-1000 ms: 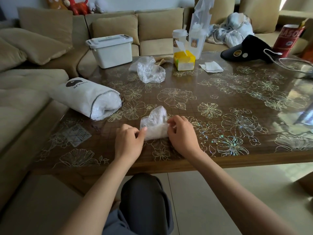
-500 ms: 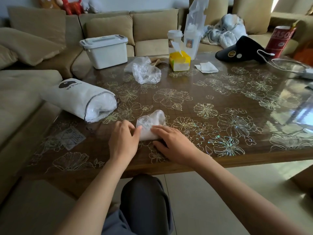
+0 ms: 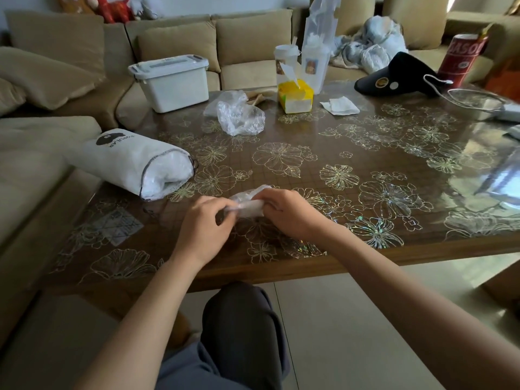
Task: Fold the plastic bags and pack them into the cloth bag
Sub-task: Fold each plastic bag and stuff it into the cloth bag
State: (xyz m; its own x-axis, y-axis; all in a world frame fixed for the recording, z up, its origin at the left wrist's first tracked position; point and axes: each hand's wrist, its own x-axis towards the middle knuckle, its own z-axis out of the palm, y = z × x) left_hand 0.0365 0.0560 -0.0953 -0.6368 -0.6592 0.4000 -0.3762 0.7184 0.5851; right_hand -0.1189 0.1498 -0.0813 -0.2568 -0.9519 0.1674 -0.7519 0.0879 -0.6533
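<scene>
A small folded clear plastic bag (image 3: 249,205) is held just above the near part of the table (image 3: 351,249), between both hands. My left hand (image 3: 202,229) pinches its left end, and my right hand (image 3: 287,213) grips its right end from above. The white cloth bag (image 3: 126,160) lies on its side to the left, its drawstring mouth facing right with white plastic showing inside. A crumpled clear plastic bag (image 3: 239,114) sits farther back on the table.
A white lidded box (image 3: 171,83), a yellow tissue box (image 3: 295,95), a folded tissue (image 3: 339,106), a black cap (image 3: 394,77) and a red can (image 3: 461,59) stand along the far side. Beige sofas wrap the left and back.
The plastic bag went from a loose upright bundle pressed on the table to a tighter, flatter roll. Both hands now grip its ends.
</scene>
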